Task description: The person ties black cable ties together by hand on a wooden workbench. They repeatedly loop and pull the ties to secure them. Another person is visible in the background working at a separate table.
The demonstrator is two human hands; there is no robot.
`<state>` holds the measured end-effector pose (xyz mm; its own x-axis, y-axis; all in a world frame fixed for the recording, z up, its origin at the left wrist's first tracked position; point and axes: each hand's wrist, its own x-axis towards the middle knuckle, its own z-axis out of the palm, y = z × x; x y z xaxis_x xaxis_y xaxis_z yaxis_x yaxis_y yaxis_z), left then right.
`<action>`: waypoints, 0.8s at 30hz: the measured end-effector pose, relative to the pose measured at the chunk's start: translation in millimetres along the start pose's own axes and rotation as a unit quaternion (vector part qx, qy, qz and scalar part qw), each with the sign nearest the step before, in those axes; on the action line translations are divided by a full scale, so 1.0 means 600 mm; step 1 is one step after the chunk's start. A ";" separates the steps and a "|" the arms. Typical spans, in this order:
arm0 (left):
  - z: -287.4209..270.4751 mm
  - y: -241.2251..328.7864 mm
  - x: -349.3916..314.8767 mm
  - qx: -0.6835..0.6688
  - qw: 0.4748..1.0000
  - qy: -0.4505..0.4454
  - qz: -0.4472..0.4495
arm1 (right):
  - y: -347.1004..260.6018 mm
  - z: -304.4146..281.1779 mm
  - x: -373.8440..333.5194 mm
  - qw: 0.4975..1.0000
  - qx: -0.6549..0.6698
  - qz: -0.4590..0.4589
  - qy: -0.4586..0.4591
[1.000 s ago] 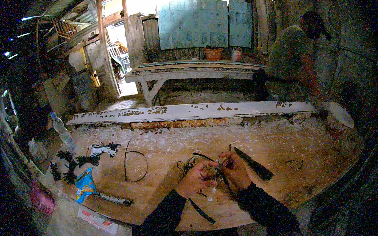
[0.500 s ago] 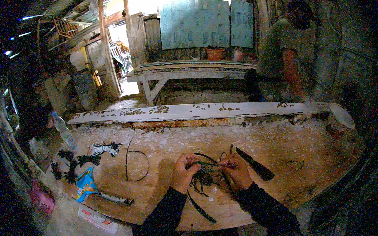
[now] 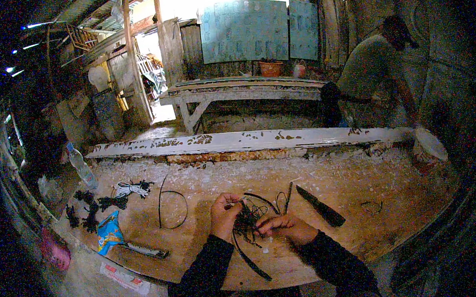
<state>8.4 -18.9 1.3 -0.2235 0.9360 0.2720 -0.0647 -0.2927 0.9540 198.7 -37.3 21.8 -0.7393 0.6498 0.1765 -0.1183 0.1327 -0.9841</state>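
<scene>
A loose tangle of thin dark cord (image 3: 245, 222) hangs between my hands above the wooden tabletop. My left hand (image 3: 224, 217) is closed, pinching the upper left part of the tangle between thumb and fingers. Lower on its right side, the fingertips of my right hand (image 3: 290, 228) are closed on some strands. A dark flat strip (image 3: 252, 262) curves toward the table's near edge below the tangle. Past my right hand lie another dark strip (image 3: 288, 196) and a knife (image 3: 321, 206) with a dark blade and handle.
Left on the table (image 3: 197, 185) are dark cord bundles (image 3: 89, 213), a white cord bundle (image 3: 131, 189), a looped strip (image 3: 186, 204), a blue packet (image 3: 109, 232) and a plastic bottle (image 3: 81, 166). A white ledge (image 3: 237, 142) runs behind. A container (image 3: 428, 148) stands right; another person (image 3: 375, 68) bends beyond.
My right hand has moved down along the tangle, away from the stretch of cord held between both hands. The other person has bent lower and shifted right.
</scene>
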 end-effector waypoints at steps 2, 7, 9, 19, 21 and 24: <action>0.000 -0.007 0.002 -0.007 1.000 -0.009 -0.006 | -0.001 -0.001 0.000 1.000 0.005 0.003 -0.016; 0.005 -0.015 0.003 0.002 0.999 -0.031 0.015 | -0.003 -0.005 -0.002 0.991 0.081 0.106 -0.024; 0.006 -0.013 -0.001 -0.012 0.999 -0.039 -0.006 | 0.000 -0.002 -0.003 0.998 0.016 0.063 -0.013; 0.007 -0.029 -0.002 0.047 0.996 -0.076 -0.014 | -0.001 -0.003 -0.003 0.986 -0.125 -0.094 0.054; 0.007 -0.036 0.000 0.014 0.997 -0.081 -0.014 | -0.001 -0.003 -0.004 0.997 -0.036 -0.031 0.057; 0.012 -0.036 0.002 -0.051 0.994 -0.096 -0.014 | 0.003 -0.001 -0.006 0.993 0.065 -0.005 0.100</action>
<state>16.2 -9.9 -18.1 -0.0308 0.9614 0.2734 -0.1687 -0.2746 0.9466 201.6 -39.1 19.4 -0.5921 0.7867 0.1747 -0.2203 0.0506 -0.9741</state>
